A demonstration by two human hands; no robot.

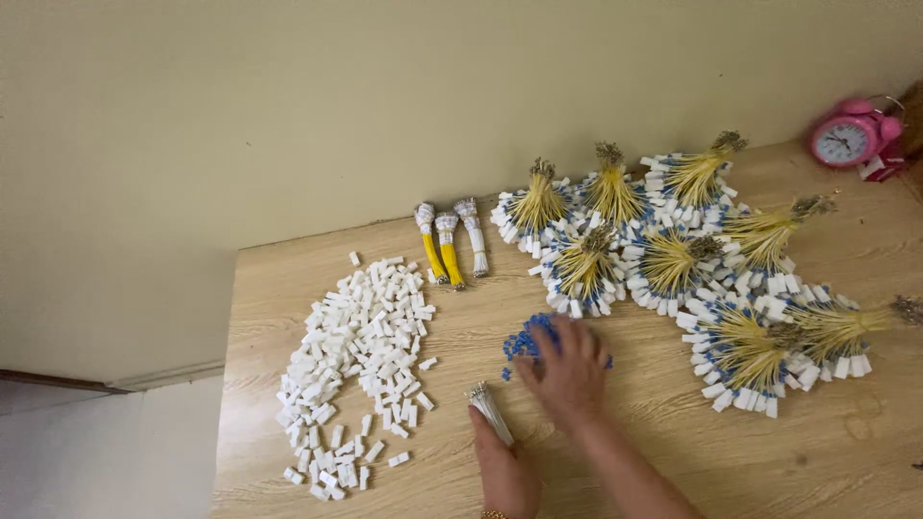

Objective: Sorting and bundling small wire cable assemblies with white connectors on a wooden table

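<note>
A: Hand status?

B: Left hand [505, 471] is low, clamped round a thin white wire bundle [488, 411], stripped ends pointing away from the person. Right hand [569, 373] lies flat, fingers spread, on top of a small heap of blue beads [524, 343]. Can't tell if it has pinched any. The hands are close, right just beyond and to the right of the left, not touching.

A: Containers?

B: No box or tray in view. All of it lies loose on the wooden table [827, 452].

A: What's around the hands?

B: Left of the left hand: a big loose pile of white plastic blocks [361, 356]. Beyond both hands, near the wall [288, 115]: three tied bundles, two yellow wire bundles [440, 255] and one white bundle [473, 236], side by side. Right of and beyond the right hand: a spread of yellow wire bunches tipped with white blocks [673, 259], fanned out and overlapping.

A: Anything else?

B: Pink alarm clock [851, 135], well off beyond the right hand at the table's far corner.
</note>
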